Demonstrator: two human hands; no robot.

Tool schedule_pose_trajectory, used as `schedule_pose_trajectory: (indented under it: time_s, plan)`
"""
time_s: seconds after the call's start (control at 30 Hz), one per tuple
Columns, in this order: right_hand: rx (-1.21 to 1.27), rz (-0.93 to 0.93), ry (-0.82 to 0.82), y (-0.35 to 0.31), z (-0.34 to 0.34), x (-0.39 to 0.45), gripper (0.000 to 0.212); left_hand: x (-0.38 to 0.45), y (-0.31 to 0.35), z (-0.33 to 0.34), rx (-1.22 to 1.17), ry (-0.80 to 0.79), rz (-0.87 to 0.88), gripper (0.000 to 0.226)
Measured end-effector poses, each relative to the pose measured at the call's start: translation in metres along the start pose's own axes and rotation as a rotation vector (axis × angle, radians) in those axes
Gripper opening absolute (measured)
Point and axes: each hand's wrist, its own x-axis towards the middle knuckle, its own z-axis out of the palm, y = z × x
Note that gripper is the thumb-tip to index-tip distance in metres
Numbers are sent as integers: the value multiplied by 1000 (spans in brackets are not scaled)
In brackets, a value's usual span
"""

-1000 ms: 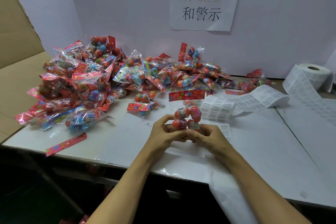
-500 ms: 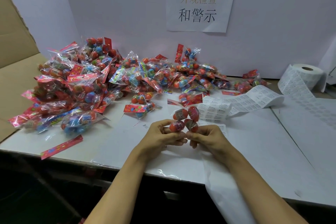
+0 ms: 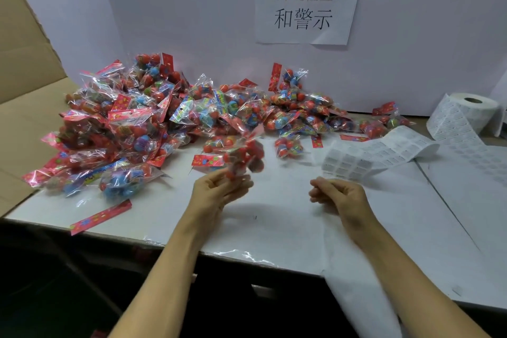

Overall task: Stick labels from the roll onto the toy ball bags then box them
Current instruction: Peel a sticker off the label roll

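Near edge of the white table [image 3: 274, 239]: two bare forearms reach in. The left hand [image 3: 216, 189] grips a bag of toy balls [image 3: 244, 158] by its lower end, fingers curled under it, bag lifted just above the tabletop and motion-blurred. The right hand [image 3: 338, 193] hangs apart from it, fingers loosely curled, nothing in them. Judgement: this bag is on its way to the box, so the step is the toss or carry leftward toward the cardboard box [image 3: 24, 107], whose flap stands at the left edge. To do it well, hold by the sealed end so the label is not rubbed off, clear the pile of unlabelled bags [image 3: 153, 121] rather than dropping into it, and free the right hand for the next label. Just beyond the right hand lies the unrolled label strip [image 3: 381, 151], curling back to the label roll [image 3: 473, 111] at far right. Behind all, a paper sign [image 3: 307, 3] on the wall.
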Motion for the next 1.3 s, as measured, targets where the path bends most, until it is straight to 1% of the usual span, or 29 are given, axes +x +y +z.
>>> schedule_pose_trajectory:
  time_s: [0.13, 0.23, 0.3, 0.4, 0.5, 0.57, 0.63, 0.7, 0.8, 0.93, 1.0, 1.07, 1.1, 1.13, 1.2, 1.3]
  plan:
    - [-48, -4, -107, -1, 12, -3, 42, -5, -12, 19, 85, -121, -50, 22]
    - [-124, 20, -192, 0, 10, -1, 48, -8, -15, 21, 170, -250, -116, 23]
    - [-206, 19, -247, 0, 11, -1, 42, -9, -14, 22, 173, -292, -144, 23]
    - [-234, 25, -291, -2, 13, 0, 20, -8, -12, 28, 149, -368, -196, 24]
    - [-213, 51, -269, -5, 11, 2, 21, -4, -13, 34, 125, -414, -240, 26]
    - [-168, 100, -279, -9, 6, 5, 14, 0, -13, 34, 133, -416, -255, 26]
    - [-143, 126, -304, -11, 4, 10, 10, 2, -12, 31, 160, -408, -257, 26]
    - [-133, 123, -304, -12, 7, 13, 8, 4, -12, 30, 190, -369, -225, 23]
    - [-111, 116, -235, -11, 14, 15, 6, 6, -16, 33, 193, -268, -170, 16]
    - [-68, 65, -158, -7, 18, 14, 10, 6, -22, 35, 163, -129, -107, 23]
    - [-42, 45, -126, -7, 22, 12, 13, 6, -24, 34, 163, -71, -71, 17]
    - [-25, 35, -81, -7, 25, 11, 16, 7, -25, 34, 152, -5, -49, 4]
    - [-15, 34, -58, -6, 27, 10, 16, 7, -26, 34, 155, 26, -38, 2]
    - [-16, 35, -38, -5, 28, 10, 14, 7, -26, 35, 167, 53, -26, 6]
    - [-41, 26, -9, -4, 29, 10, 19, 5, -26, 35, 195, 82, -3, 9]
    - [-30, 17, 10, -3, 26, 10, 29, 3, -23, 36, 189, 39, 10, 15]
